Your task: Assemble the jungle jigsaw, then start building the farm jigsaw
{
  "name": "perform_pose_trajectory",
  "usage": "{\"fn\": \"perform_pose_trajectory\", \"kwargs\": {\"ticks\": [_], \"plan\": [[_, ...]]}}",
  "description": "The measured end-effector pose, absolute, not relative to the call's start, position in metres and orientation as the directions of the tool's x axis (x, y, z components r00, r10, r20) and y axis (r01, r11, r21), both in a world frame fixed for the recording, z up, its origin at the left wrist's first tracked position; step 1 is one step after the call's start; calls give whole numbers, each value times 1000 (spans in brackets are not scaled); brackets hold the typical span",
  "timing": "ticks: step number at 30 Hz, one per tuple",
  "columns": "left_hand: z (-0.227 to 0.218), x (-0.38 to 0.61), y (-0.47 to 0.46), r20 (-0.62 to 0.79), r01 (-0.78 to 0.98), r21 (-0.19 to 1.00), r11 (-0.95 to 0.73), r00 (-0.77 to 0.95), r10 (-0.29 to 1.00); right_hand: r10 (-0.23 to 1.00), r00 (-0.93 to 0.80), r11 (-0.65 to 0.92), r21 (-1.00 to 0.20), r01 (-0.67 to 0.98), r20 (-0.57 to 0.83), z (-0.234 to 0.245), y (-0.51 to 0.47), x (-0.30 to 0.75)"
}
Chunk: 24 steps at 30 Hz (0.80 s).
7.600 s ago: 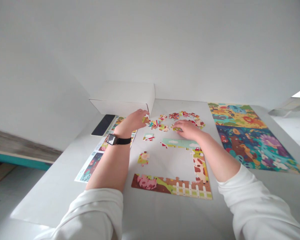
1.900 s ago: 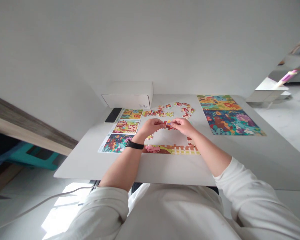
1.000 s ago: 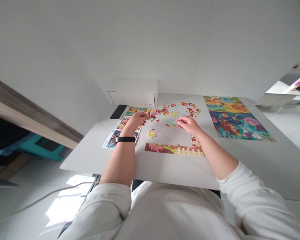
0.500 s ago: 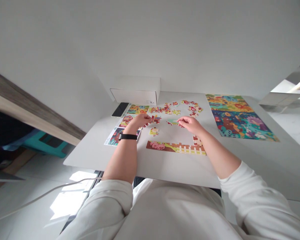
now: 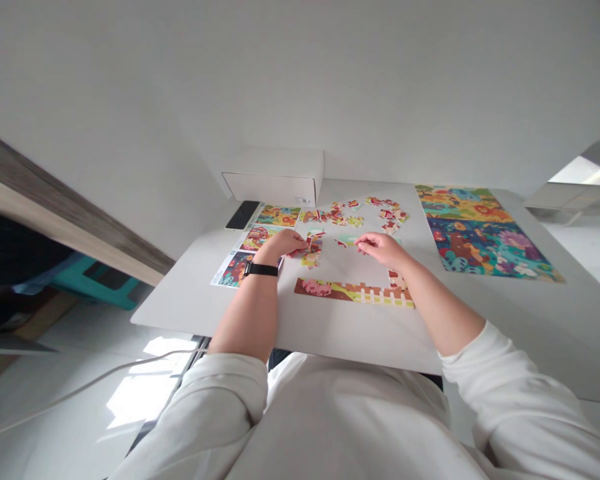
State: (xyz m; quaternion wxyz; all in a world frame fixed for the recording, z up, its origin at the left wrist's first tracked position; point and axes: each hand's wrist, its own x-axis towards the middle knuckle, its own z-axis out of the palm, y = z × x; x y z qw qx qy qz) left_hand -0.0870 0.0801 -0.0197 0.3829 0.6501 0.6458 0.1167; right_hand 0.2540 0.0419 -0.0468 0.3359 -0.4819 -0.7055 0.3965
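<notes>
A partly built jigsaw lies on the white table [image 5: 330, 333]: a bottom border strip [image 5: 353, 292] with a pink pig and white fence, and a right column. My left hand [image 5: 286, 243], black watch on its wrist, pinches a red puzzle piece [image 5: 311, 243] just above a loose yellow-green piece [image 5: 309, 259]. My right hand [image 5: 380, 245] rests with curled fingers on a pale green piece [image 5: 347, 239] at the puzzle's top edge. Several loose pieces [image 5: 360, 212] lie scattered beyond both hands.
A white box [image 5: 275, 177] stands at the back against the wall, a black phone [image 5: 243, 215] beside it. A picture sheet [image 5: 253, 243] lies at left. A finished colourful puzzle [image 5: 480, 230] covers the right. The table's near edge is by my chest.
My left hand has drawn a red piece back from the loose pile toward the yellow-green piece. My right hand stays at the pale green piece. The view shifted slightly.
</notes>
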Motion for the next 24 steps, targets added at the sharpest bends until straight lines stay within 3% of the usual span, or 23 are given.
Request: {"fn": "perform_pose_trajectory", "kwargs": {"ticks": [4,12,17,24], "plan": [[-16,-84,77,-372,791,598,131,129,919,941,-327,226,-873,432,82,-48,42,255],[6,-67,63,-343,941,336,33,90,935,942,-325,233,-855,463,80,-44,38,253],[8,-67,59,-298,943,333,14,92,950,944,-317,242,-842,482,90,-42,37,253],[-1,-69,60,-43,900,415,-134,167,985,942,-320,249,-842,479,96,-40,36,253]]}}
